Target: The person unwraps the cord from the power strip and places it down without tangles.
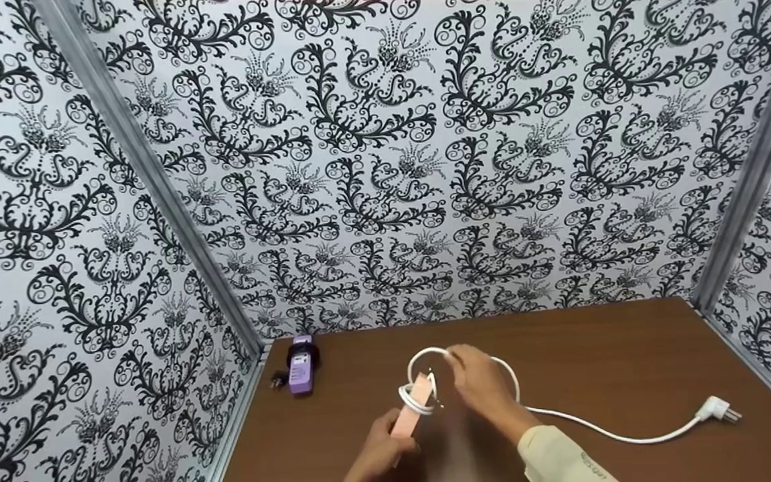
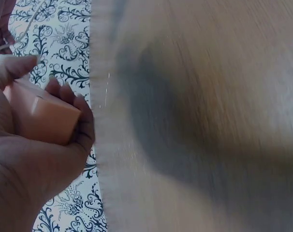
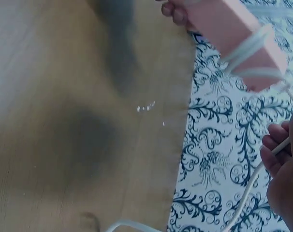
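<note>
A pink power strip (image 1: 412, 414) is held tilted above the table, its lower end gripped by my left hand (image 1: 380, 443). In the left wrist view the fingers of my left hand (image 2: 37, 145) curl round its end. A few turns of white cord (image 1: 416, 400) loop round the strip's upper part. My right hand (image 1: 480, 383) grips the cord a short way right of the strip; the right wrist view shows the cord passing through its curled fingers (image 3: 277, 150). From there the cord trails right to a white plug (image 1: 719, 410) on the table.
On the brown table (image 1: 593, 361), at the back left, lies a purple power strip (image 1: 300, 373) with black cord wound round it. Its dark plug (image 1: 278, 380) sits to its left. Patterned walls (image 1: 385, 167) on metal posts enclose the table's back and sides.
</note>
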Demonstrator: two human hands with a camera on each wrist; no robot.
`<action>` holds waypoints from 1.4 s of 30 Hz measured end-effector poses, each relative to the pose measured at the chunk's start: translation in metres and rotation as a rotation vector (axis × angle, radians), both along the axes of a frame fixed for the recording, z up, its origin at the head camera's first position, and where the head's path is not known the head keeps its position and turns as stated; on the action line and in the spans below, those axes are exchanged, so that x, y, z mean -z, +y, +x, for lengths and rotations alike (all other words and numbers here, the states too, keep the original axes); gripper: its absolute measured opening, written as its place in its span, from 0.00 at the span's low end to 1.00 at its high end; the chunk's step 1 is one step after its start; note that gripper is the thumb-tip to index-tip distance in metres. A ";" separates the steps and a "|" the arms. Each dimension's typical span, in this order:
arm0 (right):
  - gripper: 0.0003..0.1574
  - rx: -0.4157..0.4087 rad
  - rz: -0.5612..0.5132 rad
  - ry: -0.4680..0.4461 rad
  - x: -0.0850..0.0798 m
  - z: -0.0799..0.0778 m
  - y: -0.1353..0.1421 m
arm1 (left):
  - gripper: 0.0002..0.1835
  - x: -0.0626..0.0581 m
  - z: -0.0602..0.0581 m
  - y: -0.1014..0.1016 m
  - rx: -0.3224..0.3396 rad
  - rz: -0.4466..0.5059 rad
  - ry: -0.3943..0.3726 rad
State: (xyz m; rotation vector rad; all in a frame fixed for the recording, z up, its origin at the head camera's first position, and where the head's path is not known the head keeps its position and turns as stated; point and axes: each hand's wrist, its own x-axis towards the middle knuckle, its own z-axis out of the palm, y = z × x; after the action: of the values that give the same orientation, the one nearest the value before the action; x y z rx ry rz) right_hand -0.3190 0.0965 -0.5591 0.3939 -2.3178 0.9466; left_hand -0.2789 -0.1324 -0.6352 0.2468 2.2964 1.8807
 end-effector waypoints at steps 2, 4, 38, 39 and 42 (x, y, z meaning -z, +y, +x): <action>0.06 0.024 -0.055 -0.036 -0.001 -0.001 0.010 | 0.21 -0.001 0.001 0.001 0.012 0.041 -0.001; 0.06 0.043 -0.108 -0.070 -0.001 -0.002 0.020 | 0.21 -0.003 0.002 0.001 -0.003 0.080 0.000; 0.06 0.150 0.126 -0.382 0.111 0.004 0.132 | 0.17 0.025 -0.007 -0.002 -0.227 -0.179 0.042; 0.06 0.146 0.126 -0.378 0.110 0.004 0.131 | 0.18 0.025 -0.007 -0.002 -0.227 -0.179 0.041; 0.05 0.127 0.129 -0.380 0.106 0.005 0.130 | 0.18 0.024 -0.008 -0.002 -0.225 -0.178 0.041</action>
State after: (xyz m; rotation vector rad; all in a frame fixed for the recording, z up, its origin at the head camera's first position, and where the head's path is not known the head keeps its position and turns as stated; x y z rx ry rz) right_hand -0.3144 0.2261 -0.6656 0.1214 -2.7208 0.8715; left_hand -0.2864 -0.1341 -0.6592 0.0038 2.5950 1.7636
